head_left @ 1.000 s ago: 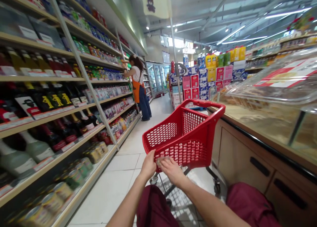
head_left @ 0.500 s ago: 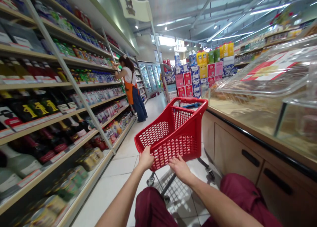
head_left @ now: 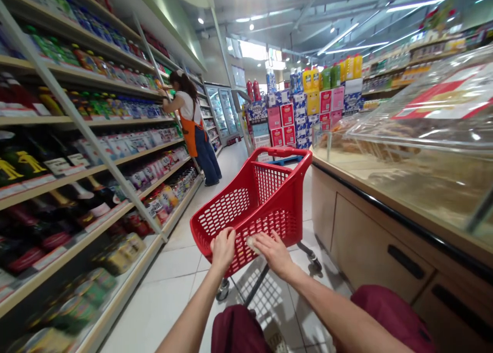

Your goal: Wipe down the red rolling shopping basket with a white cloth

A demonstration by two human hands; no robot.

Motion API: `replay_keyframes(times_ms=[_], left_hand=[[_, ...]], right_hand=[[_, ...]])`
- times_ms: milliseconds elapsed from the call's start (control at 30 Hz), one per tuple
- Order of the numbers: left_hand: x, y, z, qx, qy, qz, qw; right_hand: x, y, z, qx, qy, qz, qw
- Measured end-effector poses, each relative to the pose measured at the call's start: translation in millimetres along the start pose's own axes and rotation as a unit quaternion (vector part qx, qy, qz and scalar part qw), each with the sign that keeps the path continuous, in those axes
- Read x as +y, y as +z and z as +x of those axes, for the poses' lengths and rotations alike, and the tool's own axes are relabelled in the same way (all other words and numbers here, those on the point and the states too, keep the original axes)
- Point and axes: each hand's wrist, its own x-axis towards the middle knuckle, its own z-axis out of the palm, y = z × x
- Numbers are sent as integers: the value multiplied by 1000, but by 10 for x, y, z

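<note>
A red plastic shopping cart (head_left: 279, 229) with perforated walls stands in the aisle in front of me, a raised handle at its far end. My left hand (head_left: 222, 249) is closed over the top rim of its near side wall. Against the outside of that same wall rests my right hand (head_left: 271, 251), fingers bent over a small pale wad (head_left: 253, 244). Whether the wad is cloth, paper or sponge I cannot make out. The part of the basket floor behind the near wall is hidden.
Shelves (head_left: 119, 160) of bottles and cans line the left side. Farther along, a person in an orange apron (head_left: 189, 136) faces them. A wooden counter (head_left: 358, 224) with clear covers runs on the right. Stacked drink cartons (head_left: 283, 124) stand beyond the cart.
My view has shifted, so the cart and shelves appear farther left. My right hand has moved slightly along the cart wall, and the pale wad now shows under its fingers.
</note>
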Motion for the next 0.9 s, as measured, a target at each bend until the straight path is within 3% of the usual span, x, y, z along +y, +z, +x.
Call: replay_keyframes(times_ms=[67,133,267,333,500,567,733,800,900], left_hand=[[60,5,74,1,4,0,1000],[161,20,169,-5,25,0,1000],[361,87,301,-29,57,14,998],[399,119,328,-29,56,31,998],[386,157,372,-31,42,76,996],[386,161,373,-37,33,92,995],[356,157,294,-36,34,120,992],[306,150,269,-29,34,127,991],[202,123,277,-21,38,139,989]], right_hand=[[79,-79,100,66,25,-3,998],[140,-116,208,85,48,-13,995],[257,-34,140,-50,-2,-18,999],[346,-48,65,-70,-10,-19,997],[512,-295,271,88,67,-28,993],[498,-263,325,88,60,-25,994],[452,-33,27,-32,-11,-15,999],[504,-123,-21,-15,-12,-16,1000],[613,-363,90,71,34,-30,996]])
